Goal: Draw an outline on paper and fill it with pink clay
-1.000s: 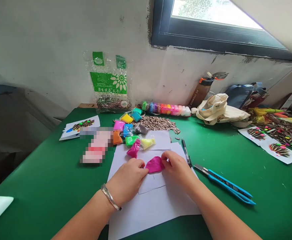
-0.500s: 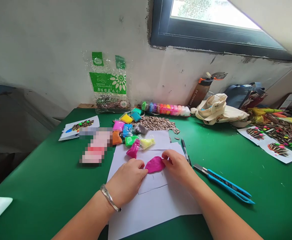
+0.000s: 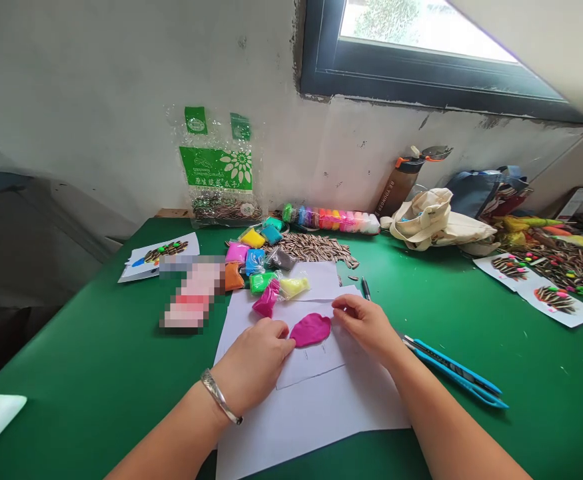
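Note:
A flattened, rounded piece of magenta clay (image 3: 311,331) lies on a small white paper (image 3: 296,369) with short pencil lines below it. My left hand (image 3: 256,360), a silver bangle on its wrist, has its thumb and curled fingers at the clay's left edge, touching it. My right hand (image 3: 364,327) is just off the clay's right edge, fingers loosely bent and a small gap between thumb and forefinger; nothing shows in it. Beyond the clay lies a packet of magenta clay (image 3: 266,298), with a yellow clay packet (image 3: 294,287) beside it.
Several coloured clay packets (image 3: 255,261) and a heap of sunflower seeds (image 3: 311,248) lie farther back. A blue utility knife (image 3: 456,370) rests right of my right forearm, and a pen (image 3: 366,289) is partly behind my hand. Seed-decorated cards (image 3: 556,298) lie at the right.
My right hand has drawn away from the clay to the right, uncovering its right edge. My left hand stays at the left edge.

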Motion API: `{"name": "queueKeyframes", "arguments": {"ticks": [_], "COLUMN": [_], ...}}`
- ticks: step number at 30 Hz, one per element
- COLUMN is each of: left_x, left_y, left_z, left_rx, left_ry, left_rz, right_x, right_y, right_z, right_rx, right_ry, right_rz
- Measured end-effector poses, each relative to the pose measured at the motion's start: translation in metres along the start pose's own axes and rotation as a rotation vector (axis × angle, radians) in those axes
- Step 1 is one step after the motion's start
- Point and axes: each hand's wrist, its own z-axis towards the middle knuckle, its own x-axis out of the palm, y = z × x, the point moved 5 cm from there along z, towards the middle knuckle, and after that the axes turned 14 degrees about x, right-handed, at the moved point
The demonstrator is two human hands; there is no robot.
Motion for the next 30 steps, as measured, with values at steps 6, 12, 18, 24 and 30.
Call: {"name": "queueKeyframes", "arguments": {"ticks": [6,12,18,24,30], "left_x": [0.000,-0.002,-0.002,-0.001,0.000], "left_y": [0.000,0.000,-0.001,0.000,0.000], "left_z": [0.001,0.002,0.001,0.001,0.001], "left_rx": [0.002,0.000,-0.006,0.001,-0.003], "left_ry": [0.014,0.019,0.024,0.012,0.008], "left_rz": [0.019,0.003,0.002,0.022,-0.014], "right_x": [0.003,0.007,0.012,0.002,-0.002], "right_y": [0.005,0.018,0.016,0.009,0.018], "right_z": [-0.004,-0.012,-0.012,-0.006,-0.014], "right_rx": [-0.111,-0.200,-0.197,-0.148,-0.176], "right_ry": [0.003,0.067,0.070,0.095,0.185], "right_rz": [-0.089,-0.188,-0.308,-0.104,-0.083]}}
